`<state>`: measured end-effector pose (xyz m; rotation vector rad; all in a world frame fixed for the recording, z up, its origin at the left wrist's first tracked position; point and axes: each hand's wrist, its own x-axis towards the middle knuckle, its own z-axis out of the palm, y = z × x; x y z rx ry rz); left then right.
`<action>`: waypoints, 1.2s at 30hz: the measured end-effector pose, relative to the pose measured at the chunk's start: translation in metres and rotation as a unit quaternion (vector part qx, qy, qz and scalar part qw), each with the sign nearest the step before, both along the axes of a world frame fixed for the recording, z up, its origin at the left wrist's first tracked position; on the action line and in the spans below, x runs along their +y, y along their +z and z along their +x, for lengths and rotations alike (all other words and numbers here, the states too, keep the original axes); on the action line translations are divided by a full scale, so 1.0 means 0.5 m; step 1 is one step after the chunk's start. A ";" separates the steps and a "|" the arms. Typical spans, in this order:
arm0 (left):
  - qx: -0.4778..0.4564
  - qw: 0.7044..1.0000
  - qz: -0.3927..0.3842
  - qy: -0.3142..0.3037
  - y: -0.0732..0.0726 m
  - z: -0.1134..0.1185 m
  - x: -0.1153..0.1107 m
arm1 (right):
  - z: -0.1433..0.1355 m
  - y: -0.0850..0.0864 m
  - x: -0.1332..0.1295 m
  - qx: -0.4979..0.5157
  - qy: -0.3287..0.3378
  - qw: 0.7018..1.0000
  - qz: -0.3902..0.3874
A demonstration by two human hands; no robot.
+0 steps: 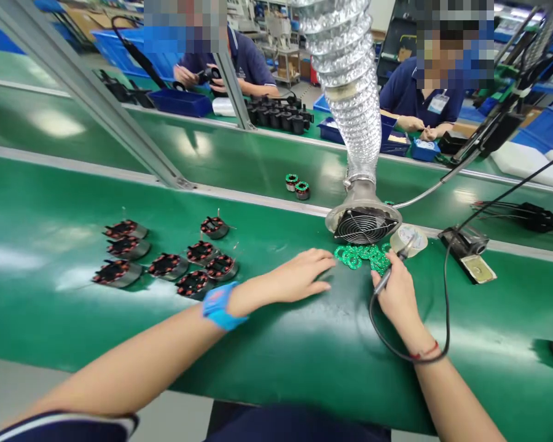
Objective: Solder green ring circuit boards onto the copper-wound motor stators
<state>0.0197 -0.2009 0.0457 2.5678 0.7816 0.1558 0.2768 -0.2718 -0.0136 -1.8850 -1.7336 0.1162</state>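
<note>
My left hand (pixel 301 274) is spread low over the green table, its fingertips just left of a pile of green ring-shaped circuit boards (pixel 357 255). Nothing shows in it. At the right edge of that pile, my right hand (pixel 397 291) grips a soldering iron (pixel 383 281) with a black cable. A roll of clear tape (pixel 410 240) lies behind the iron's tip. Several copper-wound motor stators (pixel 166 265) stand on the table to the left of my left hand.
A fume extractor (pixel 364 226) on a silver duct hangs behind the boards. At right is a soldering stand (pixel 465 241) with a sponge. Two small stators (pixel 297 186) sit beyond the metal rail (pixel 258 201). Two people work across the table.
</note>
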 end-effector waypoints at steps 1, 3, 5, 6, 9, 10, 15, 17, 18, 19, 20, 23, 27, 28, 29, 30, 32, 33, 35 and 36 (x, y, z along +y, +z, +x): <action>0.004 1.000 0.023 -0.004 -0.018 0.039 0.008 | 0.011 0.001 0.018 -0.011 0.006 1.000 -0.003; 0.021 0.998 0.062 -0.003 -0.052 0.104 0.025 | 0.028 -0.003 0.045 -0.028 0.016 0.999 -0.012; 0.012 0.997 0.073 0.010 -0.078 0.147 0.035 | 0.037 -0.011 0.055 -0.040 0.027 0.999 -0.016; 0.008 0.997 0.078 0.020 -0.089 0.159 0.035 | 0.039 -0.016 0.054 -0.044 0.030 0.998 -0.017; -0.003 0.996 0.082 0.039 -0.108 0.165 0.019 | 0.038 -0.027 0.037 -0.045 0.036 0.998 -0.019; -0.006 0.996 0.083 0.042 -0.111 0.162 0.009 | 0.038 -0.029 0.030 -0.043 0.041 0.998 -0.020; -0.020 0.998 0.064 0.021 -0.101 0.126 -0.036 | 0.045 -0.020 -0.002 -0.025 0.086 0.996 -0.022; -0.040 0.997 0.057 0.019 -0.085 0.091 -0.046 | 0.052 -0.011 -0.014 -0.019 0.093 0.995 -0.017; -0.050 0.996 0.062 0.033 -0.076 0.065 -0.050 | 0.056 -0.007 -0.021 -0.020 0.090 0.996 -0.016; -0.059 0.994 0.074 0.060 -0.066 0.033 -0.055 | 0.061 -0.004 -0.030 -0.031 0.072 0.997 -0.016; -0.063 0.989 0.092 0.100 -0.056 -0.005 -0.062 | 0.065 -0.002 -0.040 -0.041 0.059 0.997 -0.025; -0.033 0.945 0.170 0.279 -0.038 -0.135 -0.093 | 0.074 0.000 -0.072 -0.066 0.051 0.995 -0.046; 0.068 0.852 0.235 0.463 -0.047 -0.263 -0.122 | 0.071 0.001 -0.095 -0.050 0.031 0.997 -0.041; 0.090 0.849 0.240 0.461 -0.052 -0.275 -0.123 | 0.068 0.003 -0.095 -0.038 0.026 0.998 -0.040; 0.106 0.850 0.245 0.454 -0.057 -0.280 -0.122 | 0.063 0.006 -0.094 -0.026 0.018 0.999 -0.038; 0.113 0.854 0.249 0.442 -0.060 -0.276 -0.120 | 0.058 0.010 -0.092 -0.012 0.010 0.999 -0.036; 0.105 0.869 0.244 0.418 -0.062 -0.252 -0.113 | 0.045 0.022 -0.090 0.018 0.000 0.999 -0.036; 0.094 0.880 0.229 0.405 -0.060 -0.233 -0.111 | 0.038 0.028 -0.090 0.032 -0.004 0.999 -0.034; 0.067 0.911 0.178 0.366 -0.049 -0.193 -0.114 | 0.024 0.041 -0.095 0.049 -0.015 0.998 -0.035; 0.051 0.927 0.147 0.342 -0.042 -0.174 -0.118 | 0.017 0.046 -0.098 0.059 -0.019 0.997 -0.047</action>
